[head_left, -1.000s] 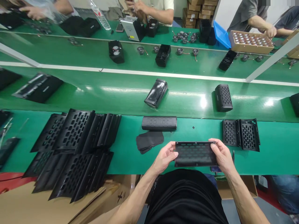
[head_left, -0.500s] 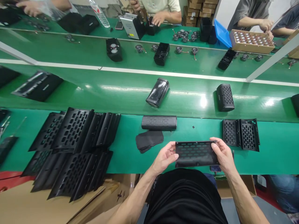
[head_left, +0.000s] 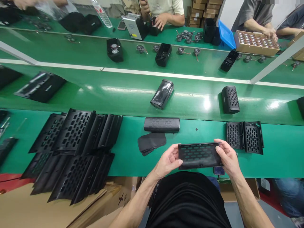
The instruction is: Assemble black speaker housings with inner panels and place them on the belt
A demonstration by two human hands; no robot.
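Note:
Between my two hands is a black speaker grille (head_left: 199, 155) with rows of slots, held level just above the bench's front edge. My left hand (head_left: 168, 161) pinches its left end, thumb on the face and fingers behind. At the right end my right hand (head_left: 226, 157) grips it the same way. Dark thin material seems to lie behind the slots. Just beyond and left are a stack of black mesh sheets (head_left: 152, 143) and a closed black grille piece (head_left: 161, 124). Two slotted grilles (head_left: 244, 136) stand to the right of my right hand.
Stacked black grilles (head_left: 71, 133) overhang the bench's left front edge above cardboard. A belt beyond carries a glossy speaker body (head_left: 162, 94) and a slotted speaker (head_left: 230, 99). A phone (head_left: 218, 170) lies by my right wrist. Co-workers' hands (head_left: 161, 21) are across the line.
The speakers in the middle lane have shifted slightly right, while those in the lane behind have shifted slightly left. The grille in my hands has tilted a little; my grip is the same.

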